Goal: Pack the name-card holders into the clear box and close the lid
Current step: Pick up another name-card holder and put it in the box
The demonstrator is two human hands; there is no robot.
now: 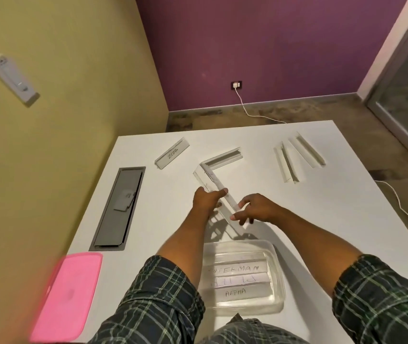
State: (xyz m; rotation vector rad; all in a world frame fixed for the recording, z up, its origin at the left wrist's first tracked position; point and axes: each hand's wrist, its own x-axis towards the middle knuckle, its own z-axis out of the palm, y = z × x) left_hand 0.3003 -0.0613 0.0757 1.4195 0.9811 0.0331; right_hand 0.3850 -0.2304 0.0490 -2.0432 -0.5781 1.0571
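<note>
Clear box [278, 289] nearest, already three holders deep, its pink lid [66, 296] off at 8 o'clock.

Both hands pinch one name-card holder [219, 194] just past the box at 12 o'clock: left hand [206, 198] on its middle, right hand [255, 209] at its near end. The slick holder could slip from so light a grip, or catch the rim. Four wait on the surface [322, 219].

Single head-worn wide-angle view, looking forward and steeply down over a white table [297, 219], close above both forearms, near table edge at frame bottom, far edge, floor and room corner toward the top
</note>
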